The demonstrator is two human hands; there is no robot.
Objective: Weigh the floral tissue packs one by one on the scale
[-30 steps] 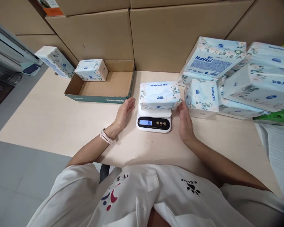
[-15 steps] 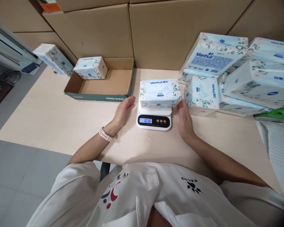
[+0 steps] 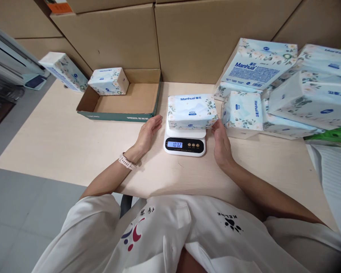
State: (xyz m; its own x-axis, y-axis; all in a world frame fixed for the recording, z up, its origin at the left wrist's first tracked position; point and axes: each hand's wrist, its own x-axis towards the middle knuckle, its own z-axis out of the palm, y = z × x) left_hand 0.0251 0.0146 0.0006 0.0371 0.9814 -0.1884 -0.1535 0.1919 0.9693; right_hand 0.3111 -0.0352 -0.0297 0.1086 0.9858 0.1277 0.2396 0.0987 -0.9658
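A white and pale-blue floral tissue pack (image 3: pixel 191 112) lies on a white digital kitchen scale (image 3: pixel 184 152), covering most of its platform. The lit display appears to read 103.2. My left hand (image 3: pixel 148 133) rests on the table left of the scale, fingers stretched out and apart from the pack. On the other side, my right hand (image 3: pixel 221 144) is open, its fingertips close to the pack's lower right corner; whether they touch it I cannot tell. Neither hand grips anything.
Left of the scale stands a shallow cardboard box (image 3: pixel 116 115) with one tissue pack (image 3: pixel 109 81) inside. Another pack (image 3: pixel 65 72) leans beside it. Several packs (image 3: pixel 243 110) are piled at the right. Large cartons (image 3: pixel 108 38) line the back of the table (image 3: pixel 59 146).
The scale's reading has gone from about 103.6 to 103.2. Both hands and the tissue pack look the same as before.
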